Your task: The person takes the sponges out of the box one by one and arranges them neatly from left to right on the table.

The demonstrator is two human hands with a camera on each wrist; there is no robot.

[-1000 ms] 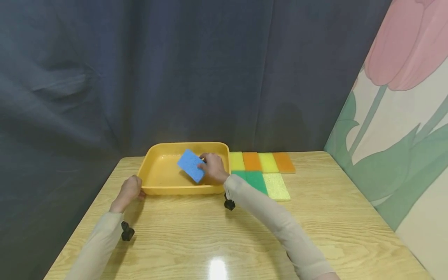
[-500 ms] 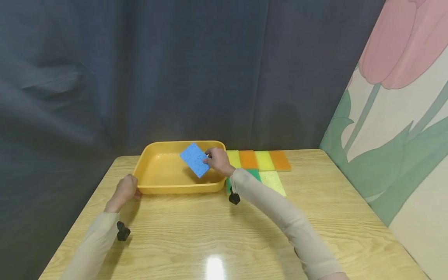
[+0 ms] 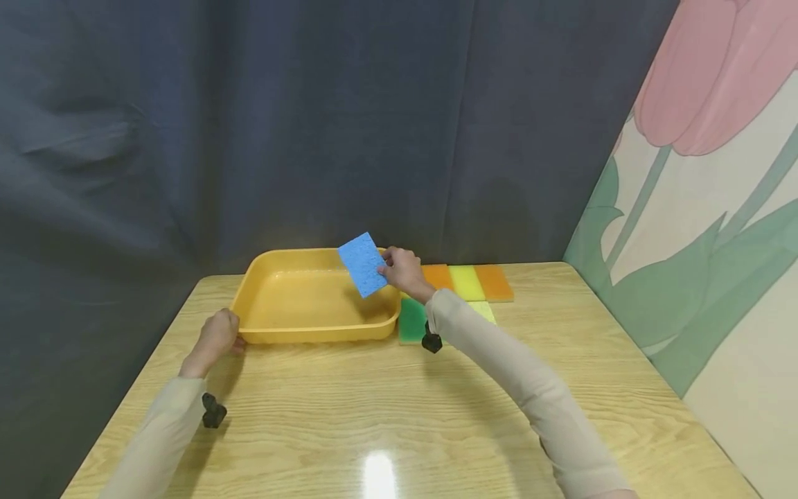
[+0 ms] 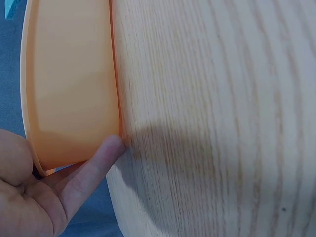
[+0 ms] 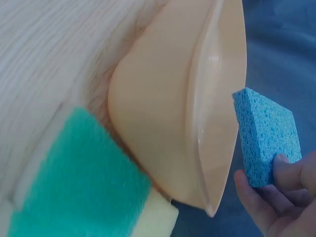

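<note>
A blue sponge is pinched between the thumb and fingers of my right hand. It hangs tilted above the right end of a yellow plastic tray. The right wrist view shows the sponge with its porous face and thick edge, apart from the tray wall. My left hand holds the tray's near left corner. From the left wrist, the tray's rim passes between parts of that hand, with one finger stretched along the wall. No sponge shows on the visible tray floor.
Flat sponges lie right of the tray: a green one, orange ones, a yellow one and a pale yellow one, partly hidden by my right arm. A dark curtain hangs behind the wooden table.
My right hand has lifted the blue sponge up and rightward from inside the tray to above its right end. My left hand stays at the corner. The view has shifted slightly.
</note>
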